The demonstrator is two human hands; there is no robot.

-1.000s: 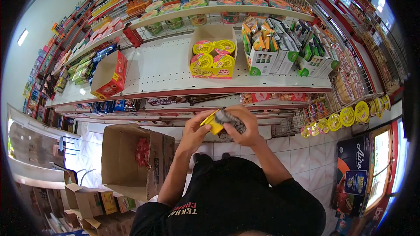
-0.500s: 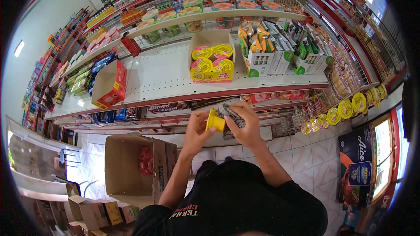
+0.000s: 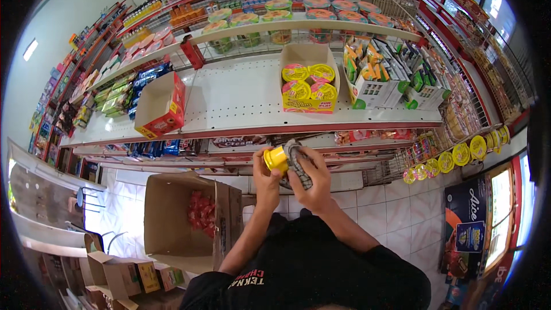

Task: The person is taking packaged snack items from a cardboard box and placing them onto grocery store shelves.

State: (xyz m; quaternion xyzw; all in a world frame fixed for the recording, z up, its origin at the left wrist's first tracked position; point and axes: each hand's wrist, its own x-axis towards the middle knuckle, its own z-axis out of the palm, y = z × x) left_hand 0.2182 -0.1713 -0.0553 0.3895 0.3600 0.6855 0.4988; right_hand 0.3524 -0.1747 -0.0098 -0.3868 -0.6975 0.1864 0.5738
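In front of my chest, before the shelf's front edge, my left hand (image 3: 266, 179) is closed round a small yellow plastic cup (image 3: 276, 159). My right hand (image 3: 313, 180) grips a crumpled grey patterned cloth (image 3: 298, 167), pressed against the cup's right side. Above them on the shelf stands an open display box (image 3: 309, 108) with several yellow-and-pink lidded cups (image 3: 297, 90) in it. Part of the cup's surface is hidden by my fingers and the cloth.
The white perforated shelf (image 3: 241, 95) carries a red open box (image 3: 160, 106) at left and white boxes of sachets (image 3: 377, 93) at right. A large cardboard box (image 3: 169, 218) with red packets (image 3: 201, 212) stands below left. Yellow round packs (image 3: 461, 154) hang at right.
The view has shifted, so the shelf appears farther right. My left hand has turned the cup, and the cloth in my right hand now lies against a different part of it.
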